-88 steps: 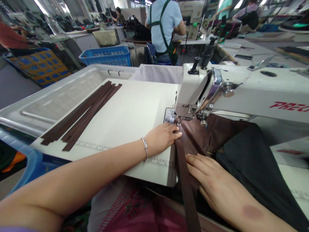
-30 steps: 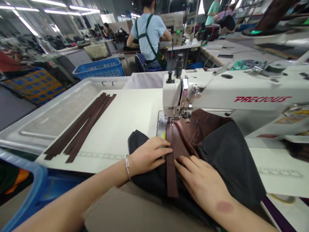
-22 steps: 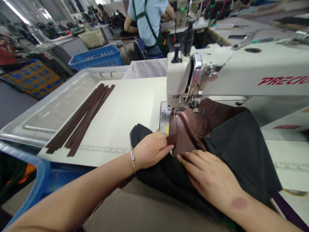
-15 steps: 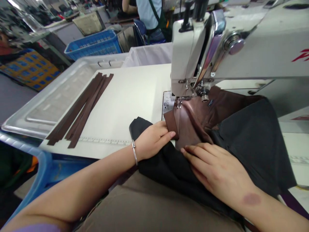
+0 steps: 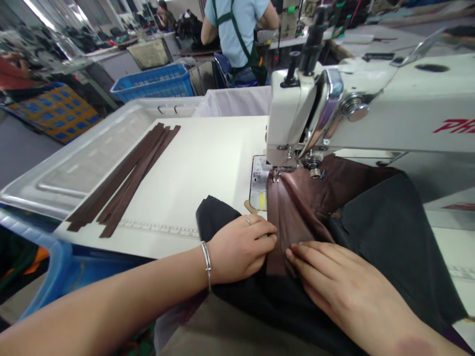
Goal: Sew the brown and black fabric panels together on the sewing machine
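Observation:
My left hand [image 5: 243,249] is closed, its bent fingers pinching the left edge of a brown fabric strip [image 5: 275,259]. That strip lies straight along the edge of shiny brown fabric [image 5: 302,210], and its upper end runs under the presser foot [image 5: 275,174] of a white sewing machine [image 5: 389,118]. Right of the strip, my right hand [image 5: 341,284] rests on the brown fabric with fingers stretched out and close together; its thumb is hidden. Black fabric [image 5: 393,237], joined with the brown, spreads beneath and beyond both hands.
Several loose brown strips [image 5: 128,178] lie on the white table board [image 5: 208,153] at left, above a printed ruler [image 5: 159,227]. A clear plastic tray [image 5: 48,170] and a blue crate [image 5: 154,81] are beyond. A person in light blue [image 5: 241,34] sits at the back.
The strip's near end, folded up by my left hand before, now lies straight down along the brown fabric. My left hand has moved slightly toward me, its fingers now curled at the strip's edge.

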### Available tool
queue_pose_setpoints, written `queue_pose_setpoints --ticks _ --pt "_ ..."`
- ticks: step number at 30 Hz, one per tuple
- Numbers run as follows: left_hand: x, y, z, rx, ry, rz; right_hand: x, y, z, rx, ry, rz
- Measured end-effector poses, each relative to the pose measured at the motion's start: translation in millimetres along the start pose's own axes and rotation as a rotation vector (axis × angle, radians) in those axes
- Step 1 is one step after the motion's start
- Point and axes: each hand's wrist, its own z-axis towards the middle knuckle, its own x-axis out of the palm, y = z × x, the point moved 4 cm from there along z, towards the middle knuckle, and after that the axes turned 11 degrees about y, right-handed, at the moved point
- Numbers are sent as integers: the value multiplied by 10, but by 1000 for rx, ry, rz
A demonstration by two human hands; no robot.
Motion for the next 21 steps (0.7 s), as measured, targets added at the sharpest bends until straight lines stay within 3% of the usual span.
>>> queue_pose_setpoints --ticks 12,21 --pt "-36 223 102 -30 20 59 -8 -157 178 -45 41 -49" --pt "-47 463 224 -33 -60 56 -32 -386 368 -51 67 -111"
